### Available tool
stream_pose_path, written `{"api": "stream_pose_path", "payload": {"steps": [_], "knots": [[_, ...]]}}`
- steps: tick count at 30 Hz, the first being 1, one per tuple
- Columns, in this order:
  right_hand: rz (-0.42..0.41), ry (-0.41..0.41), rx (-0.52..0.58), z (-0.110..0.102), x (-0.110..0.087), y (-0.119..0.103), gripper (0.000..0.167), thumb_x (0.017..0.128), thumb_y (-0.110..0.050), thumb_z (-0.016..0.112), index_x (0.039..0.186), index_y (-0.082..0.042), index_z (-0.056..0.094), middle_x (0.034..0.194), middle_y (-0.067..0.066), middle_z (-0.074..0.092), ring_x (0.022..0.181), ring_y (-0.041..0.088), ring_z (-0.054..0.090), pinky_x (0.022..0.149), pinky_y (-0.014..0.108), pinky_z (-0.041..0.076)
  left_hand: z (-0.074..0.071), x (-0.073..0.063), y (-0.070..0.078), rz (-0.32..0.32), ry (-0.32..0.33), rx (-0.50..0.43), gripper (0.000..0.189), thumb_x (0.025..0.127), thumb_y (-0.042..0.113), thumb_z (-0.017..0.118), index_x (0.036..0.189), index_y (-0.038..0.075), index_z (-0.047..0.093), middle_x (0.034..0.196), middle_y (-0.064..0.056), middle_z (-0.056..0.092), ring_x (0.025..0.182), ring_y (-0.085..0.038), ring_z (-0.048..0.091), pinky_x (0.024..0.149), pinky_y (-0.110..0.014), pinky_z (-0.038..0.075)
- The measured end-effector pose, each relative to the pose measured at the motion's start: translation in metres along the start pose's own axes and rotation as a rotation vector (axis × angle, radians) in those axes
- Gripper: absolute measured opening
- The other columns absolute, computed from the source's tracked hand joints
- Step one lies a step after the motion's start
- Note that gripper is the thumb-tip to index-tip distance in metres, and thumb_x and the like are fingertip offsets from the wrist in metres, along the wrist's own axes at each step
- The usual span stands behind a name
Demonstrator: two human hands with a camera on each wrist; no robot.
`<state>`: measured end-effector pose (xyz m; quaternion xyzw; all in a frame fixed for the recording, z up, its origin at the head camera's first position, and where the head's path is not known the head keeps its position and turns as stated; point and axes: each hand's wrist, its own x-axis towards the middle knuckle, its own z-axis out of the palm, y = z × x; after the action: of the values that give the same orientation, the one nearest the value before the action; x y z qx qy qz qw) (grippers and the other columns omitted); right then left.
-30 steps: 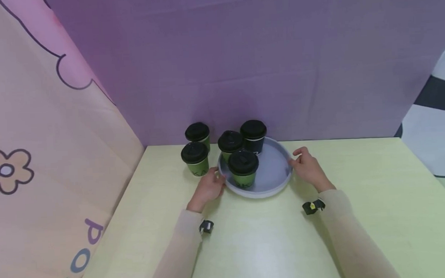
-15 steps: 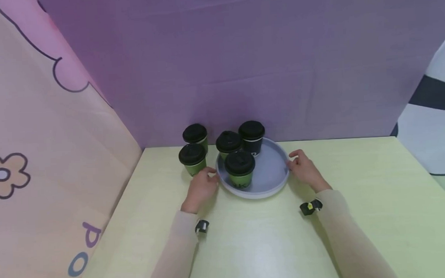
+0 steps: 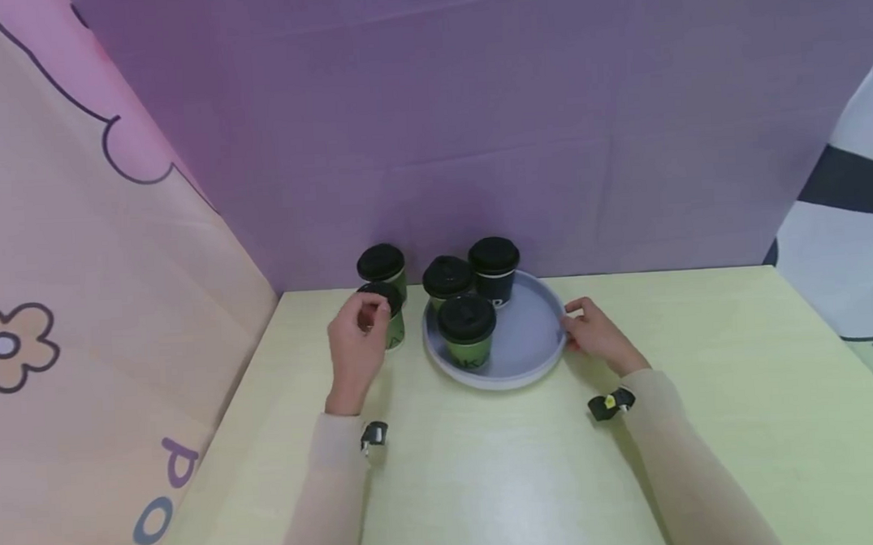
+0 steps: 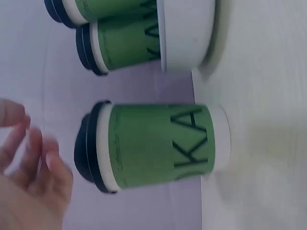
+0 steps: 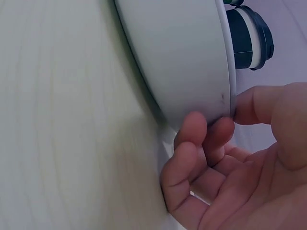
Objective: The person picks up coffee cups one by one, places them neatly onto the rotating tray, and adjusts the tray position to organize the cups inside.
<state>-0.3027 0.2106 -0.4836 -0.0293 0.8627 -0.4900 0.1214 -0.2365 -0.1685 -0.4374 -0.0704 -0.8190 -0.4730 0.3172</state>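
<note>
My left hand (image 3: 355,349) is up beside a green paper cup with a black lid (image 3: 395,329), fingers loosely bent and holding nothing. In the left wrist view a gap separates the fingers from the lid of that cup (image 4: 158,146), which stands upright. My right hand (image 3: 596,335) pinches the right edge of a round, pale grey tray (image 3: 510,381). The right wrist view has the thumb over the tray's rim and curled fingers against its side wall (image 5: 187,67). On the tray stand two green cups, one front (image 3: 469,352) and one behind (image 3: 447,280), plus a dark cup (image 3: 496,286).
Another green lidded cup (image 3: 382,263) stands at the back left, behind the nearer one. A purple cloth backdrop (image 3: 431,143) rises at the table's (image 3: 489,465) far edge. A patterned cloth (image 3: 117,319) hangs along the left side.
My left hand has let go of the tray's left edge and moved left and up to the front green cup. The right hand keeps its grip on the tray.
</note>
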Motion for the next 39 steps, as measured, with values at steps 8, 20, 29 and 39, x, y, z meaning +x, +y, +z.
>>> {"api": "stream_pose_path", "payload": {"steps": [8, 20, 29, 39], "knots": [[0.013, -0.040, 0.044, 0.000, 0.002, 0.003, 0.048, 0.104, -0.018, 0.043, 0.143, 0.007, 0.032, 0.107, 0.020, 0.064, 0.082, 0.013, 0.063, 0.073, 0.025, 0.056, -0.007, 0.002, -0.012, -0.098, 0.037, 0.168, 0.034, 0.092, 0.014, 0.073, 0.123, 0.005, 0.067, 0.126, -0.020, 0.056, 0.122, -0.037, 0.045, 0.099, -0.048, 0.042], [0.010, -0.115, 0.033, -0.001, 0.000, -0.003, 0.064, 0.095, -0.016, 0.048, 0.150, 0.008, 0.026, 0.080, 0.004, 0.055, 0.081, 0.018, 0.062, 0.076, 0.028, 0.056, -0.005, 0.001, -0.027, -0.127, -0.177, 0.288, 0.067, 0.091, 0.025, 0.076, 0.150, 0.008, 0.049, 0.161, -0.027, 0.033, 0.145, -0.051, 0.033, 0.115, -0.065, 0.035], [0.022, -0.133, -0.011, -0.001, -0.001, -0.004, 0.066, 0.094, -0.018, 0.047, 0.151, 0.008, 0.027, 0.076, 0.002, 0.054, 0.078, 0.018, 0.063, 0.075, 0.027, 0.054, -0.005, 0.001, -0.026, -0.168, -0.202, 0.306, 0.060, 0.092, 0.029, 0.075, 0.142, 0.007, 0.052, 0.162, -0.022, 0.033, 0.146, -0.045, 0.035, 0.114, -0.062, 0.038], [0.022, -0.142, -0.052, 0.002, -0.002, -0.007, 0.059, 0.094, -0.018, 0.044, 0.146, 0.007, 0.034, 0.075, 0.002, 0.053, 0.077, 0.018, 0.060, 0.074, 0.028, 0.051, -0.008, 0.001, -0.023, -0.162, -0.150, 0.312, 0.049, 0.089, 0.028, 0.080, 0.119, -0.002, 0.054, 0.154, -0.022, 0.045, 0.140, -0.042, 0.045, 0.115, -0.056, 0.040]]}}
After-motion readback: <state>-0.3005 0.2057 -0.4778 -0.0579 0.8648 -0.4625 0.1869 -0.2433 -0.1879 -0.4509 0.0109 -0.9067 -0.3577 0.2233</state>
